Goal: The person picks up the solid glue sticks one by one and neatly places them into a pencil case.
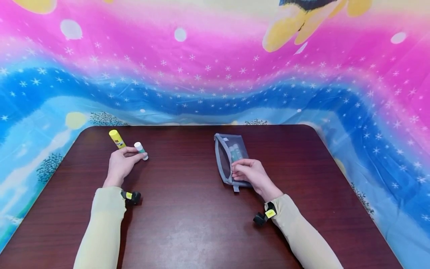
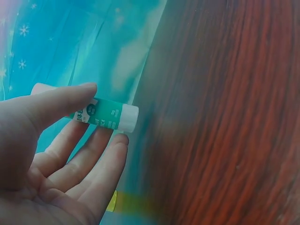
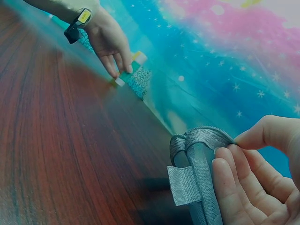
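Note:
My left hand [image 1: 121, 164] pinches a small glue stick [image 2: 105, 112] with a green label and white ends between thumb and fingers. Just behind that hand stands a larger yellow glue stick [image 1: 116, 139], its lower part hidden by the fingers. On the right, a grey mesh zip pouch [image 1: 220, 164] lies on the table with its mouth gaping toward the left. My right hand [image 1: 250, 175] pinches the zippered rim of the pouch, seen closely in the right wrist view beside its fabric tab [image 3: 183, 185]. Green-and-white glue sticks [image 1: 236, 152] show through the mesh.
The dark red wood-grain table [image 1: 188, 216] has rounded far corners. A colourful cloth [image 1: 208, 67] with snowflakes hangs behind it and along both sides. Each wrist carries a small black camera, the left one [image 1: 134, 197] beside the yellow sleeve.

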{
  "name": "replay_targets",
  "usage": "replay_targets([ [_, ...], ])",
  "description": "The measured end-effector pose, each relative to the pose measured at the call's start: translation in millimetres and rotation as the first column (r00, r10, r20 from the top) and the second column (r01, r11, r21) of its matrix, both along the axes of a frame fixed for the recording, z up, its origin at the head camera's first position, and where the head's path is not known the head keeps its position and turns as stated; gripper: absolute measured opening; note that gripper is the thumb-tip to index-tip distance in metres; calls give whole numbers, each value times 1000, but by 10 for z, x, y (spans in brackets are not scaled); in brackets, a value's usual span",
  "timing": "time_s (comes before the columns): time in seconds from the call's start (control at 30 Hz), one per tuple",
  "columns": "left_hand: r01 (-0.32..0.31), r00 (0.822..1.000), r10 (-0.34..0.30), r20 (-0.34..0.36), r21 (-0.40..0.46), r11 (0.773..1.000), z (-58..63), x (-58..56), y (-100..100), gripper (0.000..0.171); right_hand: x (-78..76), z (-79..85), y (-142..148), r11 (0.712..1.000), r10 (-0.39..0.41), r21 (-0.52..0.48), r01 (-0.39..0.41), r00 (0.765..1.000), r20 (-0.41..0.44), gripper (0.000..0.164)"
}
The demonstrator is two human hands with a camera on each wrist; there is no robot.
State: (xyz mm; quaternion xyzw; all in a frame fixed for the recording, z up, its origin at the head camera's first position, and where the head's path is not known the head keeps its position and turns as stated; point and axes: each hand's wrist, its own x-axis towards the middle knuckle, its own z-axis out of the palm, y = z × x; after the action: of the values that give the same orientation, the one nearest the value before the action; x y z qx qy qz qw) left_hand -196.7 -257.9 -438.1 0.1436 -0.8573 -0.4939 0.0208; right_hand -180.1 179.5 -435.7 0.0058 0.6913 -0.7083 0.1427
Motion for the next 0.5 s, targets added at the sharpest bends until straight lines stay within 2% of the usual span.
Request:
replay_targets([
  [0.17,-7,1000,7,-8,40,999,13,11,10,60,1,-1,0,1000,2,2,-2,1000,2,19],
  [0.37,5,998,1,-56,107,994,14,13,34,61,3,-1,2,1000,2,0,-2,1000,0,19],
  [0.5,6,998,3,-70,117,993,18,15,57,62,5,-1,2,1000,2,-4,-2,1000,1,19],
])
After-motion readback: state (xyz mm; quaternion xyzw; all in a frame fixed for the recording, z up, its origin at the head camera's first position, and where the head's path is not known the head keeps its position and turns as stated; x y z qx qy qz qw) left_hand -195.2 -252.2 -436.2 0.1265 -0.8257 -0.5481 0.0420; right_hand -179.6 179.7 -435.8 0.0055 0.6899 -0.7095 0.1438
